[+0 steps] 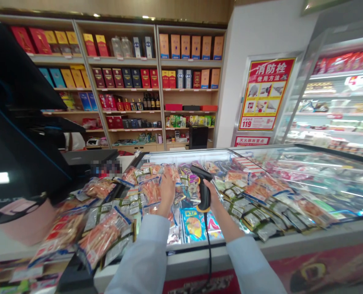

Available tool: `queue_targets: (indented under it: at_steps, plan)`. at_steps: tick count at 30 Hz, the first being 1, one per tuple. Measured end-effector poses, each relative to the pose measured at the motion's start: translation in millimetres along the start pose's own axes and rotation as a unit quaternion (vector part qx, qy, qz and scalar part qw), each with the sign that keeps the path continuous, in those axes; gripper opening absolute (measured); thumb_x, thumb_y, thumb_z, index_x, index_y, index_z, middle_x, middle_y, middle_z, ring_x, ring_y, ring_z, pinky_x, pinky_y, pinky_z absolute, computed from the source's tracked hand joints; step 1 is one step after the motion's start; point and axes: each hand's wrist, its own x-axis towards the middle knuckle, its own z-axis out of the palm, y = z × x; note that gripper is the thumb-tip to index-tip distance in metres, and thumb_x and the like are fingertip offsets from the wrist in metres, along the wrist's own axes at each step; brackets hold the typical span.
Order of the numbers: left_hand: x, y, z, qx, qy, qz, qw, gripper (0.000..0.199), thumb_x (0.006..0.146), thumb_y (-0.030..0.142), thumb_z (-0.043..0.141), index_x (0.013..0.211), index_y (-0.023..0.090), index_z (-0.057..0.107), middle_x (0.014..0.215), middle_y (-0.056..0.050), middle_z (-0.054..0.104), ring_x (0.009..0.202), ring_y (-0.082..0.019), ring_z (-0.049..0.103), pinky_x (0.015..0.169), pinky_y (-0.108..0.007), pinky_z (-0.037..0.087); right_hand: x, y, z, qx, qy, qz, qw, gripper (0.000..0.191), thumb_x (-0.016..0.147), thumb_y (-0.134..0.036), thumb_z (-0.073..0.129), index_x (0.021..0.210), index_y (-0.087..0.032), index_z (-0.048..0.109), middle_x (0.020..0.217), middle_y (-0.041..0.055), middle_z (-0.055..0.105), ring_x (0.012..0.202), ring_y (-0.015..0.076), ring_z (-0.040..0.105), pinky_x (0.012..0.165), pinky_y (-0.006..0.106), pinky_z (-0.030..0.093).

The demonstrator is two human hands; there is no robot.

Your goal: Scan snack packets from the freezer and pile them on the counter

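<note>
Barcode scanner (204, 194), black with yellow trim, sits upright in my right grip (210, 194), fingers wrapped around its handle and its head tipped toward the left. Its black cable (209, 249) hangs from the handle down over the front of the chest freezer (185, 250). My left grip (168, 185) is near the scanner but apart from it, reaching over orange snack packets; its fingers bend against one clear packet (172, 173), and I cannot tell whether they pinch it or only touch it. A blue packet (193, 224) lies below, between my forearms. More packets (261, 208) in green-and-silver and clear wrapping spread over the freezer to my right. Others (108, 239) pile up on my left, beside a pink container (26, 228) on the white tabletop (3, 243).
</note>
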Motion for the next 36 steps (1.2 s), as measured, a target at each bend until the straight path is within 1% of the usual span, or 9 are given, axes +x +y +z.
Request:
queue_targets:
  at_steps: [3, 6, 10, 15, 23, 26, 28, 31, 36]
  plan:
    - [5, 0, -9.4, -0.006, 0.04, 0.038, 0.998, 0.068, 0.089, 0.022, 0.05, 0.149, 0.013, 0.018, 0.121, -0.019, 0.054, 0.099, -0.027, 0.063, 0.074, -0.031, 0.05, 0, -1, -1, 0.001, -0.005, -0.009, 1.0, 0.035, 0.07, -0.049, 0.074, 0.07, -0.016, 0.064, 0.055, 0.0012, 0.063, 0.038, 0.0112, 0.054, 0.034, 0.02, 0.046]
    - [7, 1, -15.1, 0.013, 0.042, 0.075, 0.996, 0.067, 0.09, 0.024, 0.049, 0.149, 0.014, 0.018, 0.116, -0.017, 0.056, 0.096, -0.026, 0.062, 0.076, -0.031, 0.048, 1, -1, -1, -0.001, -0.014, -0.012, 1.0, 0.035, 0.069, -0.05, 0.074, 0.067, -0.017, 0.063, 0.054, 0.0014, 0.062, 0.037, 0.0114, 0.054, 0.034, 0.02, 0.046]
    - [6, 3, -16.2, 0.032, 0.045, 0.108, 0.993, 0.064, 0.091, 0.023, 0.049, 0.147, 0.013, 0.022, 0.109, -0.015, 0.057, 0.094, -0.025, 0.061, 0.079, -0.032, 0.047, 0, -2, 0, -0.005, -0.017, -0.012, 1.0, 0.036, 0.067, -0.051, 0.075, 0.067, -0.017, 0.063, 0.052, 0.0007, 0.062, 0.036, 0.0111, 0.053, 0.034, 0.02, 0.046]
    - [5, 3, -15.6, 0.051, 0.032, 0.117, 0.991, 0.065, 0.091, 0.022, 0.049, 0.148, 0.011, 0.02, 0.11, -0.015, 0.056, 0.091, -0.025, 0.061, 0.075, -0.031, 0.046, 0, -1, 0, -0.008, -0.011, -0.012, 1.0, 0.036, 0.066, -0.051, 0.076, 0.068, -0.016, 0.064, 0.05, 0.0009, 0.061, 0.036, 0.0112, 0.053, 0.033, 0.019, 0.044]
    - [6, 1, -15.9, 0.058, 0.04, 0.124, 0.99, 0.068, 0.09, 0.024, 0.052, 0.149, 0.014, 0.018, 0.11, -0.014, 0.056, 0.091, -0.024, 0.061, 0.075, -0.031, 0.046, 4, 1, -2, -0.02, -0.011, -0.02, 1.0, 0.038, 0.065, -0.052, 0.076, 0.067, -0.017, 0.064, 0.051, 0.0007, 0.061, 0.037, 0.0115, 0.054, 0.033, 0.02, 0.045]
    - [5, 2, -17.3, 0.068, 0.03, 0.127, 0.989, 0.072, 0.089, 0.023, 0.054, 0.149, 0.015, 0.015, 0.11, -0.013, 0.056, 0.089, -0.022, 0.061, 0.073, -0.03, 0.046, 3, 1, -3, -0.021, -0.013, -0.018, 1.0, 0.038, 0.067, -0.052, 0.075, 0.069, -0.016, 0.065, 0.052, 0.0006, 0.061, 0.037, 0.0111, 0.054, 0.034, 0.02, 0.046]
    - [5, 2, -17.9, 0.071, 0.026, 0.13, 0.989, 0.073, 0.089, 0.023, 0.054, 0.149, 0.015, 0.014, 0.111, -0.012, 0.056, 0.088, -0.022, 0.061, 0.072, -0.029, 0.046, 3, 1, -3, -0.021, -0.01, -0.018, 1.0, 0.039, 0.066, -0.052, 0.075, 0.067, -0.015, 0.065, 0.052, 0.0009, 0.061, 0.036, 0.011, 0.054, 0.034, 0.02, 0.046]
    - [5, 1, -17.8, 0.068, 0.03, 0.135, 0.988, 0.072, 0.089, 0.022, 0.054, 0.149, 0.013, 0.014, 0.111, -0.013, 0.056, 0.089, -0.022, 0.061, 0.073, -0.03, 0.046, 3, 0, -2, -0.025, -0.01, -0.018, 0.999, 0.039, 0.066, -0.052, 0.075, 0.064, -0.015, 0.064, 0.051, 0.0009, 0.061, 0.036, 0.0107, 0.053, 0.033, 0.019, 0.045]
    - [6, -1, -16.3, 0.052, 0.039, 0.134, 0.989, 0.072, 0.089, 0.022, 0.054, 0.149, 0.013, 0.016, 0.111, -0.014, 0.056, 0.089, -0.022, 0.062, 0.073, -0.03, 0.046, 2, -1, -1, -0.025, -0.015, -0.017, 0.999, 0.039, 0.064, -0.052, 0.076, 0.067, -0.015, 0.065, 0.051, 0.0005, 0.061, 0.035, 0.011, 0.054, 0.033, 0.019, 0.045]
